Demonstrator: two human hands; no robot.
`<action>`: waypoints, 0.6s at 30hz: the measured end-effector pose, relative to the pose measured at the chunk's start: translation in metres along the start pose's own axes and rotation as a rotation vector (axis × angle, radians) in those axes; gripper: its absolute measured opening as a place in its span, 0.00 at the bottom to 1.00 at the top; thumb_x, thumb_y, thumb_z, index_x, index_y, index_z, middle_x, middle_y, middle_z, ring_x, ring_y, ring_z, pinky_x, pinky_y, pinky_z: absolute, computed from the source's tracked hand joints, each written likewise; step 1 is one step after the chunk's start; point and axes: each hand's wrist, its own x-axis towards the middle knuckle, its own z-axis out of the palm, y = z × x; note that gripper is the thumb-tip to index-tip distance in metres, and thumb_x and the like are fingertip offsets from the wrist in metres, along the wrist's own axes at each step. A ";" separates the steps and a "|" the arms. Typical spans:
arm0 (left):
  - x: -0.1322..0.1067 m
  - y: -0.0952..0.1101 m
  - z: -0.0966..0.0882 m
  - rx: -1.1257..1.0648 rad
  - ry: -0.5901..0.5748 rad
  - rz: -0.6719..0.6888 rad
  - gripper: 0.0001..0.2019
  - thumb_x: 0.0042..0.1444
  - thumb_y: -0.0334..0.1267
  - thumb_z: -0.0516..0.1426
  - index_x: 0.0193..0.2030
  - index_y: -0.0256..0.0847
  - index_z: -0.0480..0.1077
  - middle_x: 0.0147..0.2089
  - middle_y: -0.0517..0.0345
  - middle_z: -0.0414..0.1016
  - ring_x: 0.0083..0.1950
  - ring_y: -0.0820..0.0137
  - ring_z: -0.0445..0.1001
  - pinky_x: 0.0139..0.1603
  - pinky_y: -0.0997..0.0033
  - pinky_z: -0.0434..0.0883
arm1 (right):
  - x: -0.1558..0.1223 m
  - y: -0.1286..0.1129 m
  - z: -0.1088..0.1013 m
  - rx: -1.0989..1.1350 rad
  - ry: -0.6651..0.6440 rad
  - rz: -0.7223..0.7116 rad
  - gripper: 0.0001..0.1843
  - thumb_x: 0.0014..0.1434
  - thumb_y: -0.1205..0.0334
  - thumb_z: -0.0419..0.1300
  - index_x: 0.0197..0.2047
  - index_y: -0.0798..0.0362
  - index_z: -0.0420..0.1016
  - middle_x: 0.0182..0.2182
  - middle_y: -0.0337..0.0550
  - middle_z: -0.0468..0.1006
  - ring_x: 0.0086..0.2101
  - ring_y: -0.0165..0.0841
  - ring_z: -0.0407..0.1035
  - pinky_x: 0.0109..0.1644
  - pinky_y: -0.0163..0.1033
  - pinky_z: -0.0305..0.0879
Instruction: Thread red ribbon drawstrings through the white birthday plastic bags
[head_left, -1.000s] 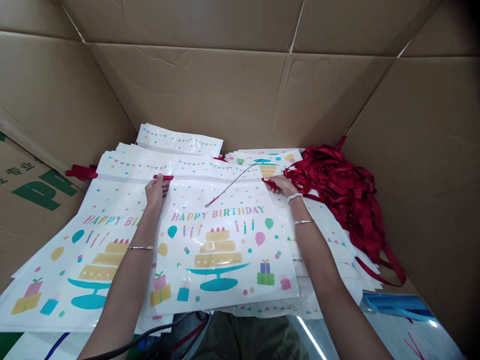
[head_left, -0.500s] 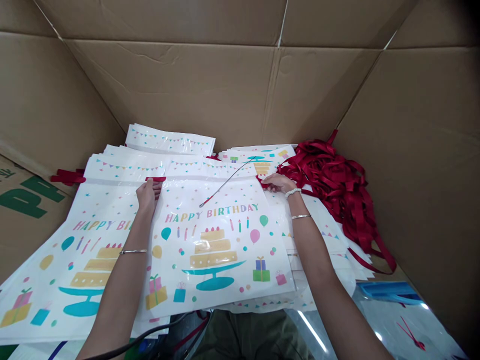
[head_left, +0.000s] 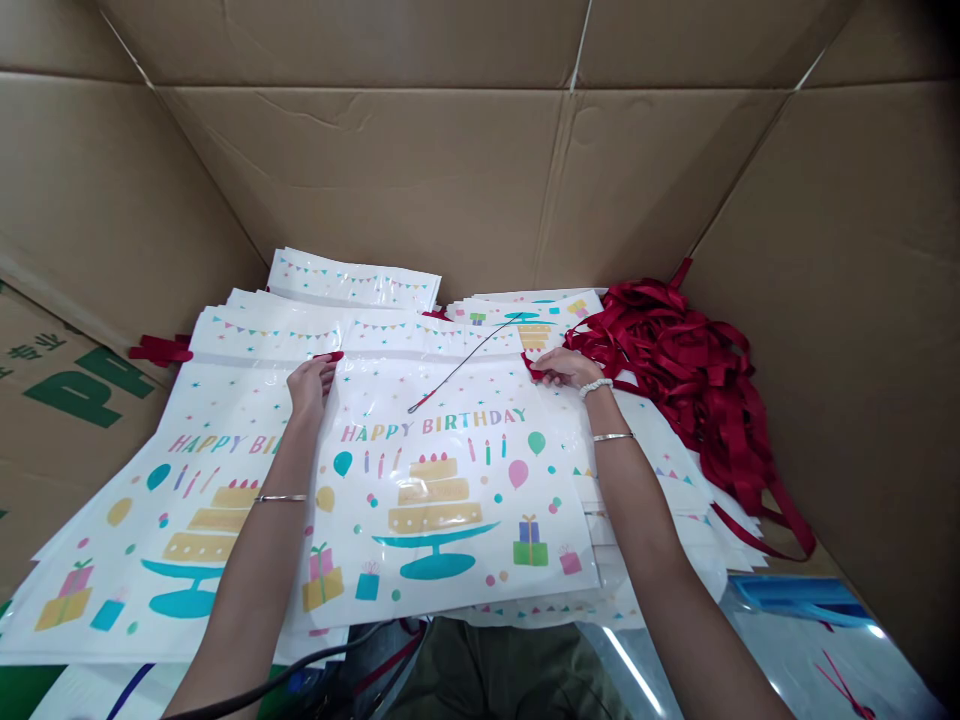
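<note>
A white "HAPPY BIRTHDAY" plastic bag point(head_left: 442, 500) with a cake print lies on top of the stack in front of me. A red ribbon runs through its top hem, and one end shows at each side. My left hand point(head_left: 311, 382) pinches the ribbon end point(head_left: 330, 357) at the bag's upper left corner. At the upper right corner my right hand point(head_left: 566, 368) is closed on the other end. A thin dark wire tool point(head_left: 465, 362) lies slanted across the bag's top, between my hands.
More printed bags point(head_left: 165, 500) are stacked at left and behind. A heap of loose red ribbons point(head_left: 690, 370) lies at right. Cardboard walls point(head_left: 420, 170) enclose the area. A blue item point(head_left: 795, 595) lies at lower right, a dark cable point(head_left: 300, 672) near me.
The red ribbon end at my left hand has grown shorter. Both hands stay at the bag's top corners; the view shifted slightly.
</note>
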 end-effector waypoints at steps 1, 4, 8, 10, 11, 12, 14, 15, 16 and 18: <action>0.001 -0.001 -0.001 -0.003 0.006 -0.012 0.12 0.45 0.34 0.60 0.38 0.37 0.77 0.35 0.52 0.79 0.29 0.71 0.75 0.24 0.79 0.67 | 0.000 0.000 -0.001 0.009 -0.005 -0.003 0.11 0.62 0.70 0.69 0.28 0.61 0.76 0.22 0.47 0.79 0.16 0.22 0.62 0.14 0.25 0.51; 0.005 -0.003 -0.003 0.003 0.018 -0.044 0.10 0.44 0.34 0.62 0.36 0.37 0.75 0.35 0.52 0.79 0.30 0.71 0.76 0.24 0.80 0.68 | -0.001 -0.001 -0.002 0.001 -0.020 0.020 0.09 0.61 0.72 0.70 0.29 0.62 0.76 0.27 0.50 0.81 0.17 0.22 0.64 0.15 0.25 0.53; 0.007 -0.004 -0.004 0.032 0.009 -0.053 0.11 0.42 0.35 0.63 0.35 0.36 0.75 0.34 0.52 0.78 0.29 0.72 0.75 0.22 0.80 0.67 | -0.006 -0.005 -0.002 -0.008 -0.047 0.037 0.08 0.58 0.75 0.72 0.29 0.63 0.77 0.29 0.50 0.82 0.18 0.22 0.66 0.15 0.24 0.55; 0.007 -0.004 -0.004 0.041 0.011 -0.054 0.11 0.41 0.35 0.63 0.34 0.36 0.76 0.34 0.51 0.78 0.29 0.72 0.75 0.22 0.80 0.67 | -0.008 -0.007 -0.002 0.004 -0.073 0.028 0.09 0.55 0.75 0.74 0.29 0.63 0.77 0.30 0.50 0.82 0.19 0.22 0.67 0.15 0.24 0.55; 0.007 -0.004 -0.003 0.045 0.012 -0.055 0.11 0.40 0.35 0.63 0.34 0.36 0.76 0.34 0.51 0.78 0.29 0.71 0.75 0.21 0.80 0.66 | -0.008 -0.007 -0.002 0.008 -0.083 0.029 0.10 0.54 0.76 0.74 0.29 0.63 0.77 0.30 0.51 0.82 0.19 0.23 0.68 0.15 0.24 0.56; 0.007 -0.004 -0.003 0.050 0.013 -0.052 0.11 0.40 0.35 0.63 0.34 0.36 0.76 0.34 0.51 0.78 0.29 0.71 0.74 0.21 0.80 0.66 | -0.008 -0.007 -0.002 0.009 -0.086 0.033 0.10 0.53 0.76 0.74 0.28 0.62 0.77 0.30 0.51 0.82 0.19 0.23 0.68 0.15 0.24 0.56; 0.008 -0.005 -0.003 0.058 0.015 -0.046 0.11 0.40 0.36 0.63 0.34 0.36 0.76 0.34 0.50 0.78 0.29 0.71 0.74 0.21 0.80 0.66 | -0.008 -0.007 -0.003 0.014 -0.090 0.038 0.10 0.53 0.76 0.74 0.28 0.62 0.77 0.29 0.52 0.83 0.19 0.24 0.68 0.15 0.25 0.57; 0.008 -0.005 -0.003 0.061 0.017 -0.045 0.11 0.40 0.36 0.63 0.34 0.36 0.76 0.35 0.50 0.78 0.29 0.71 0.74 0.21 0.80 0.66 | -0.007 -0.006 -0.003 0.018 -0.093 0.036 0.10 0.52 0.77 0.74 0.28 0.62 0.77 0.29 0.52 0.83 0.19 0.25 0.68 0.15 0.25 0.57; 0.008 -0.005 -0.004 0.064 0.020 -0.045 0.11 0.40 0.36 0.63 0.34 0.36 0.77 0.35 0.50 0.79 0.28 0.71 0.74 0.21 0.80 0.66 | -0.006 -0.005 -0.004 0.023 -0.094 0.032 0.09 0.52 0.77 0.74 0.28 0.61 0.77 0.29 0.51 0.83 0.20 0.25 0.69 0.16 0.25 0.58; 0.008 -0.005 -0.004 0.071 0.027 -0.052 0.11 0.41 0.36 0.63 0.34 0.36 0.77 0.35 0.50 0.79 0.28 0.71 0.74 0.21 0.80 0.67 | -0.003 -0.003 -0.004 0.032 -0.094 0.026 0.09 0.52 0.77 0.73 0.28 0.61 0.77 0.29 0.51 0.83 0.20 0.25 0.69 0.16 0.25 0.59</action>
